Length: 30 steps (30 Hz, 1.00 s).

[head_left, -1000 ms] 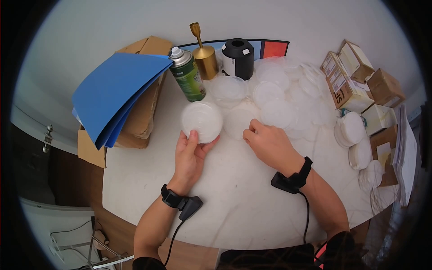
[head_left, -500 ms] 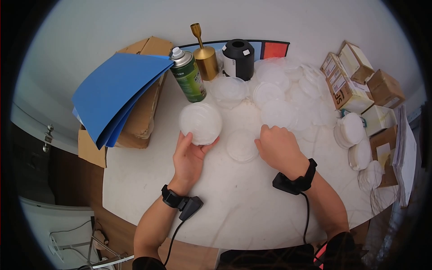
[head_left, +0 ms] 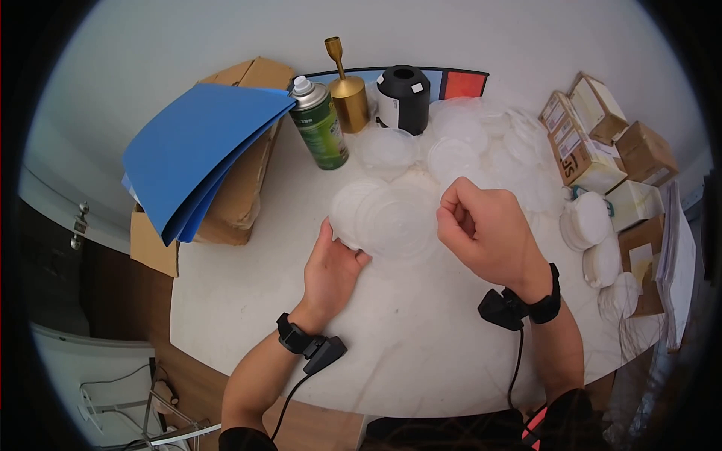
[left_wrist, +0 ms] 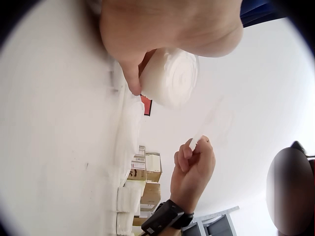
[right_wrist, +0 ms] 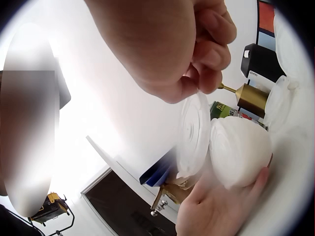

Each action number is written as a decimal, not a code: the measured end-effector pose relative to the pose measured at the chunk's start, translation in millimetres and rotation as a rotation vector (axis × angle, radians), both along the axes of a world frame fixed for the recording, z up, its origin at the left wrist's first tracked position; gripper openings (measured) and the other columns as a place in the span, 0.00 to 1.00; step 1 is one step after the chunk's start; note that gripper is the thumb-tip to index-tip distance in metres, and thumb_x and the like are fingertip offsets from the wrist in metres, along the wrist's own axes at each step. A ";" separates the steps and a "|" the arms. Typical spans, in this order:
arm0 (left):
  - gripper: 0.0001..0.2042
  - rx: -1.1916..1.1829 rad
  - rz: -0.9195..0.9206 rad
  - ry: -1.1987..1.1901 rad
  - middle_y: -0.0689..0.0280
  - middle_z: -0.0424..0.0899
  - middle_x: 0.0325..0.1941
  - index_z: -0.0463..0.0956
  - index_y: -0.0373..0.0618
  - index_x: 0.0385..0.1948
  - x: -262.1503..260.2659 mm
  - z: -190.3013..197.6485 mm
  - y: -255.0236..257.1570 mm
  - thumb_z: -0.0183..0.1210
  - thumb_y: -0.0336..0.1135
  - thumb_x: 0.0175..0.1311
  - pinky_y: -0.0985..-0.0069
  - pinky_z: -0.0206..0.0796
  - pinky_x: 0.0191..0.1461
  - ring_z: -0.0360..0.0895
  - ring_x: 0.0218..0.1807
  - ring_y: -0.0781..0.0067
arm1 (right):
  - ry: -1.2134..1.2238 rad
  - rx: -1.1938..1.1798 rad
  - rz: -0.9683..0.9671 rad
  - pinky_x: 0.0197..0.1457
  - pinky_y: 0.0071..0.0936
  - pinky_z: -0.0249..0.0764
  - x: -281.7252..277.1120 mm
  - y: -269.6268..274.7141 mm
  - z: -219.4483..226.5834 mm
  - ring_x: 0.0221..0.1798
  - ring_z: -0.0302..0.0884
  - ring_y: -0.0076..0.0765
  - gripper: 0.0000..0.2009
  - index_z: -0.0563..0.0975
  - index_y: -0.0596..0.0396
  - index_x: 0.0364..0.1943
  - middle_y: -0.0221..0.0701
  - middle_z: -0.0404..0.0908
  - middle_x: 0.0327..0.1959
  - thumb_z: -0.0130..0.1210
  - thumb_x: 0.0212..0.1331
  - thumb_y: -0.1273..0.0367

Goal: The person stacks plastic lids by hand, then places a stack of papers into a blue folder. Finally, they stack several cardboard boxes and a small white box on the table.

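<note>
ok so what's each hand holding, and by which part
The right hand pinches a clear lid by its edge; the left hand grips a white stack around its side.

The bench [head_left: 421, 338] has a pale top with faint streaks and a curved near edge. Taken from its middle in the head view, a cardboard box [head_left: 233, 214] sits toward ten o'clock, a green spray can [head_left: 322, 134] at eleven, a brass holder [head_left: 350, 105] and black cylinder [head_left: 404, 101] near twelve. Overlapping translucent lids [head_left: 481, 143] spread around one, cartons [head_left: 583, 150] stand at two, white round stacks [head_left: 586, 220] toward three.
</note>
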State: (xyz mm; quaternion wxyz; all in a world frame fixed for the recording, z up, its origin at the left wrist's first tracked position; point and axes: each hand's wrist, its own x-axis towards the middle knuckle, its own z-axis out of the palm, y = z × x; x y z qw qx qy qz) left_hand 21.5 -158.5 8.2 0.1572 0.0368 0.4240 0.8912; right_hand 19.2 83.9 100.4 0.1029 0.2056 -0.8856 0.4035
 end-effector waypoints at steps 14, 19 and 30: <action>0.28 0.041 -0.118 0.043 0.59 0.59 0.79 0.47 0.49 0.79 4.9 -17.2 2.3 0.39 0.49 0.84 0.54 0.55 0.81 0.61 0.79 0.61 | 0.355 0.239 -0.132 0.18 0.34 0.69 3.9 -35.2 -41.9 0.15 0.74 0.40 0.09 0.70 0.54 0.28 0.32 0.74 0.15 0.60 0.59 0.71; 0.29 -0.046 -0.102 0.055 0.58 0.62 0.78 0.45 0.48 0.78 5.8 -13.1 4.9 0.46 0.43 0.83 0.53 0.57 0.80 0.62 0.78 0.62 | 0.423 0.283 -0.156 0.18 0.34 0.69 2.5 -36.1 -43.0 0.15 0.75 0.39 0.10 0.69 0.53 0.28 0.31 0.73 0.16 0.60 0.60 0.71; 0.28 -0.110 -0.069 0.033 0.58 0.71 0.73 0.48 0.46 0.77 6.3 -12.8 4.2 0.49 0.39 0.83 0.57 0.65 0.76 0.70 0.74 0.64 | 0.288 0.244 -0.174 0.25 0.36 0.75 4.8 -32.4 -37.1 0.24 0.79 0.41 0.09 0.72 0.56 0.34 0.34 0.78 0.25 0.61 0.63 0.69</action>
